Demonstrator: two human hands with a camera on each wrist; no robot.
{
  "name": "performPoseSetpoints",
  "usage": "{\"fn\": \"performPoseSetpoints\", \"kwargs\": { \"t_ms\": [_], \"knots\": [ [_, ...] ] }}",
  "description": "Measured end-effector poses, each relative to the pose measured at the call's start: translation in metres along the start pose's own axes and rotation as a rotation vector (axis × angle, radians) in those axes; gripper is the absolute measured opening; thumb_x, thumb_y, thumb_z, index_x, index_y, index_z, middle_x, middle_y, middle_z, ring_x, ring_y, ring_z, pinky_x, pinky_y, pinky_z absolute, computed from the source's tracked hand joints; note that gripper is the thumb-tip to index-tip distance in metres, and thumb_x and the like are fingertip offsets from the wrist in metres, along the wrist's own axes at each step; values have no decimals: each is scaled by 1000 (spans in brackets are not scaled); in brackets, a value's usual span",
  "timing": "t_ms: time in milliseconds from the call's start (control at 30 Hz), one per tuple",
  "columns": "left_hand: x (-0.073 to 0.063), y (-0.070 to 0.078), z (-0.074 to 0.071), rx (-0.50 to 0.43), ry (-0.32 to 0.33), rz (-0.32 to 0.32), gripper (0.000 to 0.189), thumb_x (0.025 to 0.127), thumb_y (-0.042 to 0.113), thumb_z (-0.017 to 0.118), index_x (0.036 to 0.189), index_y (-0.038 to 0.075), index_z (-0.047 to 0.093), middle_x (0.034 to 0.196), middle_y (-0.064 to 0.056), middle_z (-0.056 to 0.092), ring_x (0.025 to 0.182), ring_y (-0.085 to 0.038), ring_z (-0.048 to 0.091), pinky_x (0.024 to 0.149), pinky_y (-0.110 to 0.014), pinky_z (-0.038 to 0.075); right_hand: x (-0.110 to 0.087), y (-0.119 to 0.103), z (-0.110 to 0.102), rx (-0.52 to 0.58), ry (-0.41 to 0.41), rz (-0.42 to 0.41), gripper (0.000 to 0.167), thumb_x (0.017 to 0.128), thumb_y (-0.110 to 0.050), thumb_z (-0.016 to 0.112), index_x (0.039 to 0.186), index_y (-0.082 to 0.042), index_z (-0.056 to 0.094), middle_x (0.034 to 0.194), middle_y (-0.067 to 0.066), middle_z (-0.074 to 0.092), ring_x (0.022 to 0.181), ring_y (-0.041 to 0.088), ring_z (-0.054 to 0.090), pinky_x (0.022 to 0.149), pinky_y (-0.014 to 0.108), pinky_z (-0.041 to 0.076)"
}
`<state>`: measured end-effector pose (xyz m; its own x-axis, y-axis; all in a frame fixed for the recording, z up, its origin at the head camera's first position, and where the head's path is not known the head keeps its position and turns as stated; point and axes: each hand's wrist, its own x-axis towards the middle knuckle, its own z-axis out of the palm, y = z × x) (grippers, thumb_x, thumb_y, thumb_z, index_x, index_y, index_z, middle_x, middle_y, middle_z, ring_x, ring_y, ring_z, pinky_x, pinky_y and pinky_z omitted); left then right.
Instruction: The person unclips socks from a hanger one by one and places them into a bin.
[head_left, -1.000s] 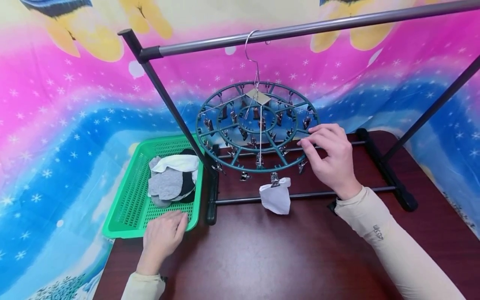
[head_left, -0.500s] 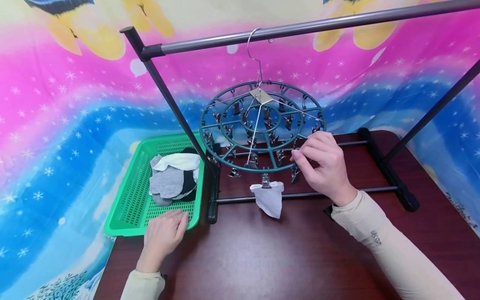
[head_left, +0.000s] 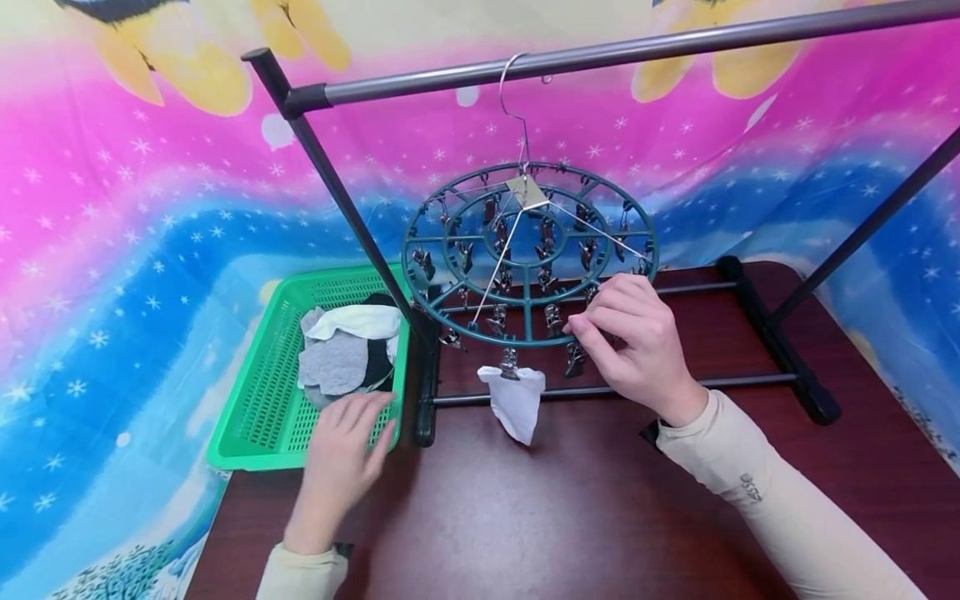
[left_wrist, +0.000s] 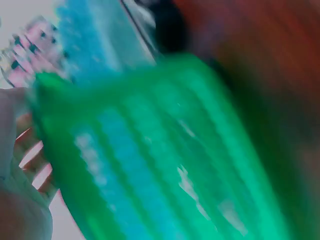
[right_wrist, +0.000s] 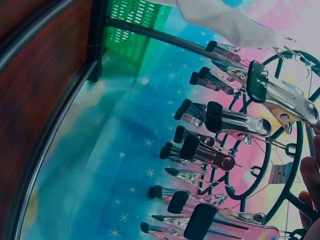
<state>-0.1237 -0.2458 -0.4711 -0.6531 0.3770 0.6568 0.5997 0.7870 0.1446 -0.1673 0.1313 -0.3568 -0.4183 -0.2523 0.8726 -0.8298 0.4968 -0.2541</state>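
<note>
A round green clip hanger (head_left: 527, 321) hangs by its wire hook from the rack's top bar. My right hand (head_left: 637, 337) pinches its near right rim between thumb and curled fingers. From a front metal clip (head_left: 510, 364) hangs a small white sock (head_left: 516, 404), also visible as white cloth (right_wrist: 225, 22) in the right wrist view. My left hand (head_left: 345, 450), fingers loosely bent and holding nothing, is over the near edge of a green basket (head_left: 246, 375). Inside lie a grey sock (head_left: 333, 367), a white sock (head_left: 360, 321) and something black (head_left: 378, 362).
A dark metal rack (head_left: 637, 52) stands on the brown table (head_left: 480, 517), its left post (head_left: 341, 196) beside the basket. Several bare clips (right_wrist: 240, 120) dangle under the hanger. Behind everything hangs a colourful patterned cloth (head_left: 135, 217). The left wrist view is blurred.
My right hand has moved left and toward me, turning the hanger, so the clipped white sock has swung left. My left hand has loosened its fingers and shifted slightly right.
</note>
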Motion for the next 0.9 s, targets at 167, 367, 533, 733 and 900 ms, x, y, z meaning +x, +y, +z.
{"fn": "performPoseSetpoints", "kwargs": {
  "t_ms": [167, 367, 533, 733, 900],
  "knots": [
    [26, 46, 18, -232, -65, 9, 52, 103, 28, 63, 149, 6, 53, 142, -12, 62, 128, -29, 60, 107, -46, 49, 0, -1, 0, 9, 18, 2, 42, 104, -28, 60, 71, -7, 74, 67, 4, 64, 74, 22, 55, 92, 38, 42],
    [45, 78, 46, -528, -384, -291, 91, 99, 35, 72, 167, 16, 15, 166, -6, 38, 151, -22, 41, 120, -50, 38, 1, -3, 0, 13, 10, 1, 41, 104, -27, 61, 69, -8, 73, 66, 3, 62, 74, 21, 55, 89, 38, 42],
    [54, 86, 64, -766, -463, -461, 77, 96, 36, 76, 158, 25, 32, 148, -6, 57, 137, -21, 54, 114, -52, 43, 1, -4, 0, 7, -2, 5, 42, 104, -27, 60, 69, -8, 72, 66, 2, 62, 73, 20, 54, 90, 38, 42],
    [46, 81, 63, -868, -413, -445, 24, 105, 24, 63, 123, 11, 70, 112, -4, 67, 101, -17, 61, 90, -32, 52, -1, -4, -1, -1, -24, 26, 39, 104, -27, 61, 73, -8, 75, 68, 3, 64, 78, 22, 57, 92, 38, 43],
    [30, 79, 52, -906, -366, -515, 26, 107, 22, 58, 129, 9, 66, 103, -8, 73, 89, -11, 67, 78, -28, 58, -3, -5, -2, -10, 3, 85, 32, 102, -26, 63, 86, -5, 80, 79, 9, 70, 89, 30, 59, 96, 35, 44]
  ]
}}
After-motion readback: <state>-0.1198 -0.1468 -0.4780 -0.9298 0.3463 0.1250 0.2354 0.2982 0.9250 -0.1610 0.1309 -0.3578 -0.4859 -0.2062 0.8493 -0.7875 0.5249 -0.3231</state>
